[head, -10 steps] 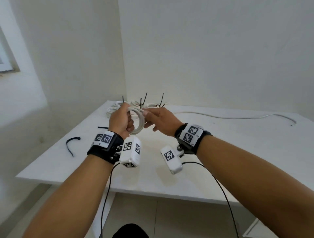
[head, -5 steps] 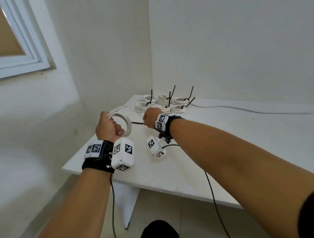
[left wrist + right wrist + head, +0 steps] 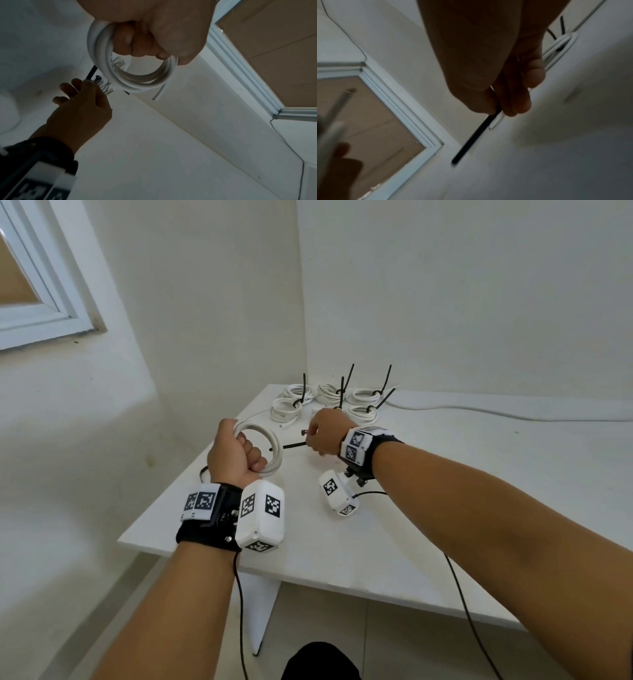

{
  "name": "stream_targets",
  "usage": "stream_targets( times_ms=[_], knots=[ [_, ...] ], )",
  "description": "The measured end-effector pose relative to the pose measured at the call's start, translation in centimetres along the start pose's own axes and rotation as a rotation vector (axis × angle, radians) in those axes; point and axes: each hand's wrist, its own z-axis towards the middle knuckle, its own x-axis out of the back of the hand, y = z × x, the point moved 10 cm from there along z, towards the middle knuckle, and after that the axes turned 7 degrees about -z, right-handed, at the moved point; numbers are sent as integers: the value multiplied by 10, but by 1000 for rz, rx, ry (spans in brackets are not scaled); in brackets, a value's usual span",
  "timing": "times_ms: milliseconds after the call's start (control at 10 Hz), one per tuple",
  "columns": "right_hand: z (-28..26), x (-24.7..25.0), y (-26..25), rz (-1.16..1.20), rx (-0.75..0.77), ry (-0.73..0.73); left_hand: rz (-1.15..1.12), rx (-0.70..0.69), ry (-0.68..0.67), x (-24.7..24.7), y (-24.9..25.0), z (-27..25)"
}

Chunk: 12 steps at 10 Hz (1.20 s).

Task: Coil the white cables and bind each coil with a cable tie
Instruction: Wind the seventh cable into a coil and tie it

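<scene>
The left hand (image 3: 234, 455) has its fingers curled tight round one side of a white coil (image 3: 265, 445), holding it up off the table (image 3: 376, 542) near the left edge. The right hand (image 3: 325, 433) pinches a black tie (image 3: 289, 445) between thumb and fingertips; its tail points toward the coil. In the right wrist view the tie (image 3: 476, 136) runs straight out from the pinch, free of the table.

The step in hand looks like fetching the tie to bind this coil. To do it well, the left grip should keep all turns pressed together so none springs loose, and the loose cable end (image 3: 158, 94) hanging below should be tucked in. The tie's tail should go through the coil's middle and round all strands beside the left fingers, then into the head, ridged side inward, and be pulled snug.

Five bound coils (image 3: 363, 395) sit at the far corner of the table, ties standing up. Another long cable (image 3: 479, 409) lies along the back edge.

The tie's head is mostly hidden by the right fingers; the small dark piece above them may be it, though the left wrist view is too dim to be sure. The right wrist view is blurred. A dark loop (image 3: 204, 471) behind the left wrist is cut off.
</scene>
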Motion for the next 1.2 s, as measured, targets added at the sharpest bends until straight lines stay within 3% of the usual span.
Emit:
stream_targets(
  times_ms=[200,500,600,800,900,1200],
  knots=[
    [-60,49,93,292,-126,162,89,68,-140,-77,-57,-29],
    [-136,100,236,841,-421,460,413,167,-467,-196,-158,-92],
    [-149,99,251,999,-440,428,501,159,-531,-220,-174,-105],
    [-151,70,236,888,-371,-3,583,164,-543,-224,-200,-105],
    [-145,41,242,1229,-458,-134,603,181,-540,-218,-207,-102],
    [-154,55,245,1085,-427,-138,632,193,-634,-222,-212,-109]
  ],
)
